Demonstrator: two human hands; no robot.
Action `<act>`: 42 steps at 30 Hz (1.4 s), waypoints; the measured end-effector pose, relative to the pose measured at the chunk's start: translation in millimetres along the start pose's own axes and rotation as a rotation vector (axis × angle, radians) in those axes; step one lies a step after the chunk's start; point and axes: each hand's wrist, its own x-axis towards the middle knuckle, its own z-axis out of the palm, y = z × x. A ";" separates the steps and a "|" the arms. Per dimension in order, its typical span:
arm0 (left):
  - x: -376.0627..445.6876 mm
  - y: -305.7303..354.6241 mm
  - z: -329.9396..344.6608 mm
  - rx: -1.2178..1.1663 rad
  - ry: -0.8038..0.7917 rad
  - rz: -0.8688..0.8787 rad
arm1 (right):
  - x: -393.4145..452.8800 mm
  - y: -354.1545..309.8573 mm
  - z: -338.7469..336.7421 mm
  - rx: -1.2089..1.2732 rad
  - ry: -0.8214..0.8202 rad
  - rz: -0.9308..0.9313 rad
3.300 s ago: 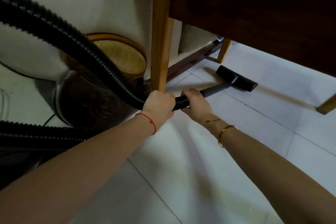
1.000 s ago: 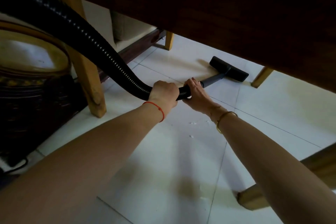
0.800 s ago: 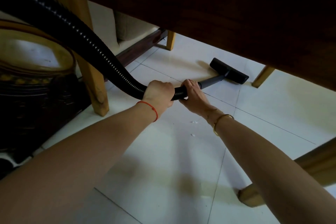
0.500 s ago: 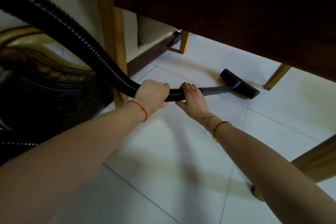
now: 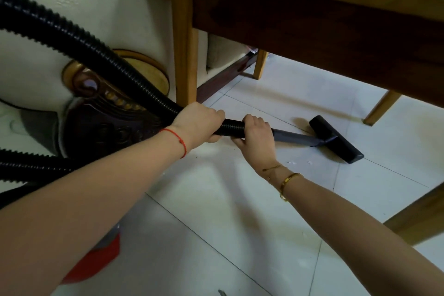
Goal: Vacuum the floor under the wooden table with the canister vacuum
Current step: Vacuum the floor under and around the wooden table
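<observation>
A black ribbed vacuum hose [image 5: 101,55] loops in from the upper left and runs down to a dark wand [image 5: 295,138]. My left hand [image 5: 199,122] grips the hose near its end. Just past it, my right hand [image 5: 255,134] grips the joint where hose meets wand. The wand ends in a black floor nozzle [image 5: 336,143] lying on the white tiles [image 5: 240,211] under the wooden table [image 5: 312,29]. A red and grey part [image 5: 96,259] at lower left may be the canister, mostly hidden by my left arm.
A cream sofa with a dark carved, gold-trimmed arm [image 5: 108,103] stands at the left, close to the table leg [image 5: 185,55]. Other table legs [image 5: 260,65] [image 5: 382,108] stand farther back. A wooden beam [image 5: 420,214] slants in at the right. Small white crumbs [image 5: 310,162] lie near the nozzle.
The nozzle has been drawn back toward me and to the right across the tiles. My view has lifted, so the table top edge and the sofa arm show again. Both hands kept their grip.
</observation>
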 end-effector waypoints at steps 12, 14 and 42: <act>83.6 74.7 -8.7 -0.044 -0.024 0.042 | -17.9 92.6 -10.6 0.073 0.024 0.249; 101.8 93.5 -7.0 -0.071 -0.037 0.034 | -21.6 115.0 -11.1 0.087 0.015 0.288; 40.1 63.3 -5.6 -0.094 -0.155 -0.086 | -13.4 53.4 4.9 0.274 -0.103 0.186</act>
